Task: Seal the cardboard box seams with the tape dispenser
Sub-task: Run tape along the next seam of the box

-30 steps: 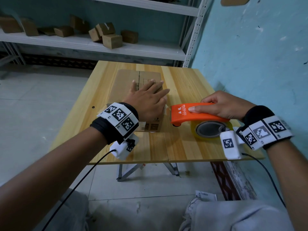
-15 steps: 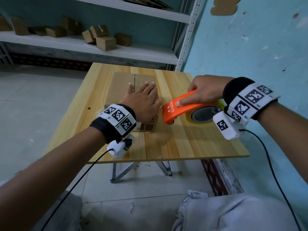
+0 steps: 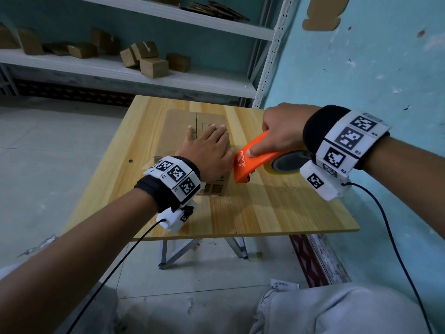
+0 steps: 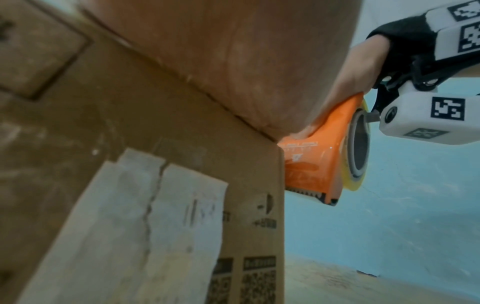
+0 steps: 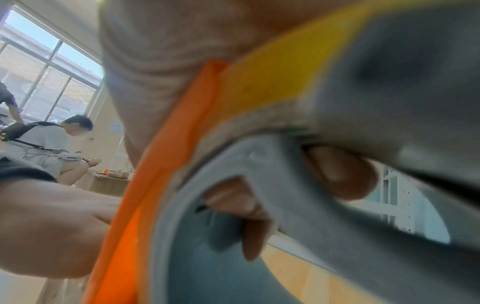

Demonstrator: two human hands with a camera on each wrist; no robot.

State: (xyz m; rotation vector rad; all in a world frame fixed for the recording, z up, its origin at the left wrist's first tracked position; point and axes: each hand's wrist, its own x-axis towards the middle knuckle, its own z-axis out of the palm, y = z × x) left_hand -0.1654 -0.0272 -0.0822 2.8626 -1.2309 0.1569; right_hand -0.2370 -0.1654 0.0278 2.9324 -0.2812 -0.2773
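Cardboard box (image 3: 192, 131) on table (image 3: 265, 208), seam running away from the person; left hand (image 3: 209, 150) flat on top. Right hand (image 3: 281, 133) grips tape dispenser (image 3: 252, 162) just beside box's right edge, airborne.

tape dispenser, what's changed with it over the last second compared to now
The right hand has lifted the orange tape dispenser off the wooden table and swung it left, tilting its nose down against the right edge of the cardboard box. Its grip on the dispenser is unchanged. The left hand stays flat on the box top, and the box has not moved.
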